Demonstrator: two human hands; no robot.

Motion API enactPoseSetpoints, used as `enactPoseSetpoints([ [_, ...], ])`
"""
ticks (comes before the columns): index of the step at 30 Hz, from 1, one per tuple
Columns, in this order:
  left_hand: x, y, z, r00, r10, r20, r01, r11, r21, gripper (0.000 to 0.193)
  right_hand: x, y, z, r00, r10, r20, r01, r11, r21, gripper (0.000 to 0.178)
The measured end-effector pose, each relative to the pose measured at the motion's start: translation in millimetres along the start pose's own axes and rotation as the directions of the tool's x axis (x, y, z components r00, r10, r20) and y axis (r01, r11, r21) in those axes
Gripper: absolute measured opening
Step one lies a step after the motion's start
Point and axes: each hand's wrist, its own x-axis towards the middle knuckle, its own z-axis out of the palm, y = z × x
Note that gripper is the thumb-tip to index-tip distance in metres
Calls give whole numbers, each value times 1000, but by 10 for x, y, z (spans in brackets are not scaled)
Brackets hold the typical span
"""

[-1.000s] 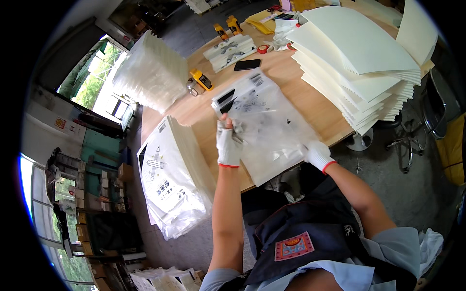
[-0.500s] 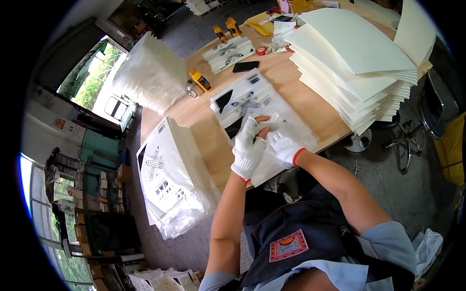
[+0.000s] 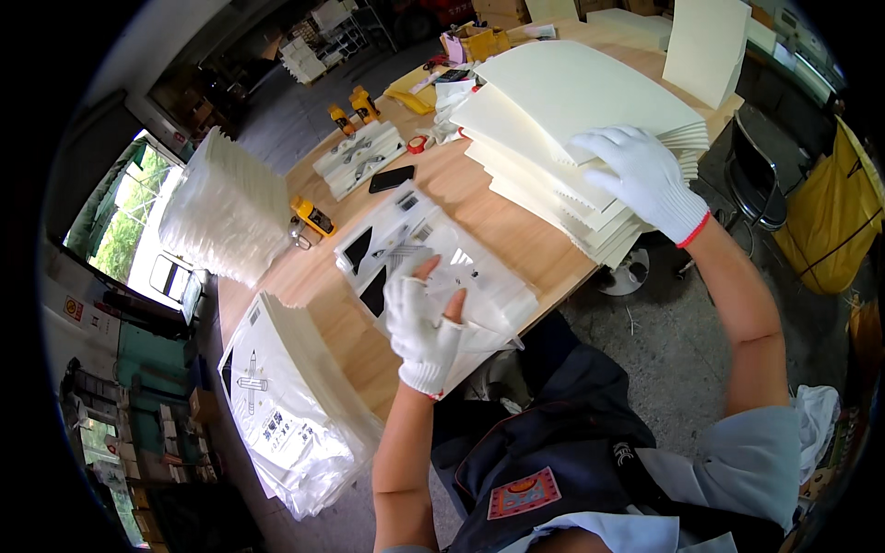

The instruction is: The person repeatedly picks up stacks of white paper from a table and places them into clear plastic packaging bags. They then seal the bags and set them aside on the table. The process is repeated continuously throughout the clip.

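Observation:
My left hand wears a white knit glove with bare thumb and finger ends. Its thumb and forefinger are spread over a pile of clear printed plastic bags at the table's near edge. I cannot make out whether the palm touches the top bag. My right hand, in a white glove with a red cuff, rests at the right side of a tall, fanned stack of off-white paper sheets. Its fingers are stretched out and apart, with the thumb lower at the sheets' edge.
Bagged paper is piled at the table's left front, and a bigger plastic-covered stack stands behind. A yellow bottle, a black phone, a red tape roll and folded bags lie between. A chair stands right.
My right hand has left the bags and moved right and up to the paper stack. My left hand stays over the bags, its thumb and forefinger now spread. The view has shifted right.

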Motion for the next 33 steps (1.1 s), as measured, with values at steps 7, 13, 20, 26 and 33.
enactPoseSetpoints([
  [7, -38, 49, 307, 979, -74, 188, 107, 980, -170, 37, 69, 212, 94, 990, -29, 138, 24, 999, 40, 19],
  [13, 336, 574, 446, 722, -144, 677, 675, 359, -644, 40, 210, 224, -101, 963, -159, -217, 161, 987, -5, 12],
  [20, 485, 468, 493, 505, -372, 779, 794, -155, -588, 29, -239, -753, -721, 958, -278, -77, 287, 945, 158, 39],
  [26, 355, 2, -323, 387, -333, 860, 904, -43, -424, 24, -658, -193, -631, 822, 391, 414, -551, 730, 405, 49],
  [33, -586, 918, 333, 900, 47, 433, 21, 988, -152, 99, -936, -1260, -222, 899, 289, 329, -428, 418, 801, 56],
])
